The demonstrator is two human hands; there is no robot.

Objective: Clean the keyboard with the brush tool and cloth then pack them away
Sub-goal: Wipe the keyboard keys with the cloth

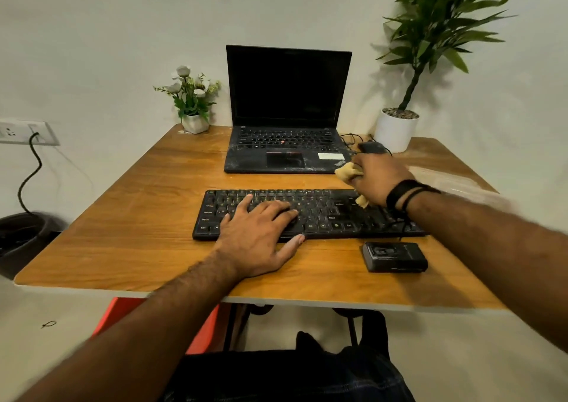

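Black keyboard [310,214] lay across the middle of the wooden desk [123,217], long and flat, keys dusty. Left hand [258,232] rested flat on its left half, fingers loosely spread, thumb on the front edge. Right hand [378,180] sat over the keyboard's far right end, fingers closed around a bunched tan cloth [345,171], soft and crumpled; a tail of it showed below the palm. Black bands circled that wrist.

A small black rectangular case [395,257] lay just in front of the keyboard's right end; contents not readable. Behind the keyboard stood an open laptop [287,109], screen dark, palm rest speckled with dust. A dark mouse [372,148] lay beside it, just beyond the right hand. A clear plastic bag [445,180] lay at far right, blurred.

Small white flower pot [195,121] at back left; tall leafy plant [396,128] in a round white pot at back right. Plain pale wall; a wall socket [24,132] with a black cable at left.
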